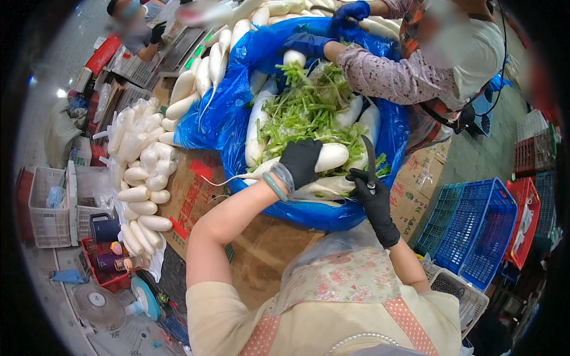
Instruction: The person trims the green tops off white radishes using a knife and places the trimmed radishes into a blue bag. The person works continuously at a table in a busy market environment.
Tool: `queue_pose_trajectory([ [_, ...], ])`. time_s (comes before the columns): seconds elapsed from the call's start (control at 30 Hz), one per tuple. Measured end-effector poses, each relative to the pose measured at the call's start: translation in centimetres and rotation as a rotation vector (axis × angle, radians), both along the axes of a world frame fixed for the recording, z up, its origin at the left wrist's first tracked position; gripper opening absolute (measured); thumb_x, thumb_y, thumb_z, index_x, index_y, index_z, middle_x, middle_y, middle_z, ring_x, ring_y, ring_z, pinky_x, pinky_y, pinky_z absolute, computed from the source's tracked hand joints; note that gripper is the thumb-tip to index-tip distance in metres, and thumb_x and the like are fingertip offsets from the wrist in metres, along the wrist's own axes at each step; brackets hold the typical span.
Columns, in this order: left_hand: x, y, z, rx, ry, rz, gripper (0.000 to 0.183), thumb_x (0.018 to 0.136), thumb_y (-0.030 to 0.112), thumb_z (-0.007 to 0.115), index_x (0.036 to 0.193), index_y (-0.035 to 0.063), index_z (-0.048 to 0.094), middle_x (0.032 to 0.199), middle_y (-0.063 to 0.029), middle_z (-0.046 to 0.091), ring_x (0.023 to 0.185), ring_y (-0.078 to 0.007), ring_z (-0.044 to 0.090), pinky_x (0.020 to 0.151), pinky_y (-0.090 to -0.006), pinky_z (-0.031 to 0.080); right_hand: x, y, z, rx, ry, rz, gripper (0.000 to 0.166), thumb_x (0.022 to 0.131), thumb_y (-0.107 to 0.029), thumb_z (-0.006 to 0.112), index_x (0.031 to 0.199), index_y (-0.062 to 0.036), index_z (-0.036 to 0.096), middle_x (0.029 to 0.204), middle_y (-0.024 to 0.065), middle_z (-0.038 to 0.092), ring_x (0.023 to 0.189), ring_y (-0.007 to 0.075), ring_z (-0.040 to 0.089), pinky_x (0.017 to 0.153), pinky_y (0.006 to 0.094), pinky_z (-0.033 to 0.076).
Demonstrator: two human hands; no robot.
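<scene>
My left hand [301, 163], in a black glove, is closed around a white daikon radish [332, 157] whose thin root tip trails to the left. The blunt end of the radish points right. My right hand [373, 200], also black-gloved, grips a knife [370, 155] with a dark curved blade pointing up and away from me. Both hands are over a large container lined with blue plastic [329, 217]. Cut green radish tops [307, 111] are heaped inside it, with several whole daikons around them. Part of the knife's handle is hidden by my fingers.
Across the container, a co-worker's blue-gloved hands [307, 44] handle daikons. More daikons [144, 207] are piled on the left, some in clear bags. Flattened cardboard [262, 253] lies under the container. Blue crates [476, 236] stand at right, an electric fan [99, 307] at lower left.
</scene>
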State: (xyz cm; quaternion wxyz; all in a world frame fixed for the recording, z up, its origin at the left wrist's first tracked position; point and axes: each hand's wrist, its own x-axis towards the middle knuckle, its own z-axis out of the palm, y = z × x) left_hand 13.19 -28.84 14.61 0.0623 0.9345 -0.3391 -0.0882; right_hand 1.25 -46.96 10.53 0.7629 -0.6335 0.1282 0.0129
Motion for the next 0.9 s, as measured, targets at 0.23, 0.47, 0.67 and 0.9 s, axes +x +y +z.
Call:
queue_pose_trajectory([
  [0.23,3.1,5.3,7.8,-0.662,0.235,0.238,0.074,0.061,0.024,0.074,0.124,0.0030,0.041,0.110,-0.0203,0.057,0.100,-0.0325,0.056,0.086,-0.0376,0.045,2.3,0.4,1.7,-0.155,-0.074,0.052,0.023,0.083,-0.012,0.062,0.105,-0.0032,0.062,0.094,0.0062,0.065,0.078,0.0103,0.060,0.068,0.0268,0.048],
  [0.47,-5.0,6.4,11.0,-0.635,-0.130,0.448,0.065,0.060,0.025,0.077,0.114,0.0048,0.047,0.101,-0.0184,0.058,0.092,-0.0339,0.058,0.077,-0.0389,0.048,5.4,3.9,11.6,-0.794,-0.813,0.232,0.037,0.069,-0.009,0.068,0.105,-0.0104,0.059,0.080,0.0105,0.061,0.069,0.0291,0.060,0.058,0.0345,0.048],
  [0.67,-9.5,6.0,9.8,-0.639,-0.381,0.601,0.056,0.059,0.024,0.075,0.104,0.0030,0.049,0.089,-0.0176,0.060,0.080,-0.0340,0.061,0.068,-0.0410,0.049,6.5,6.8,11.8,-0.794,-0.828,0.173,0.021,0.071,-0.007,0.068,0.091,-0.0071,0.060,0.076,0.0120,0.060,0.063,0.0274,0.060,0.056,0.0315,0.047],
  [0.9,-11.7,6.7,8.6,-0.729,-0.324,0.720,0.063,0.057,0.024,0.077,0.107,0.0035,0.046,0.090,-0.0189,0.061,0.081,-0.0350,0.061,0.069,-0.0412,0.050,6.0,7.3,10.7,-0.745,-0.727,0.255,0.025,0.074,-0.007,0.068,0.098,-0.0036,0.062,0.087,0.0142,0.064,0.072,0.0239,0.064,0.063,0.0291,0.050],
])
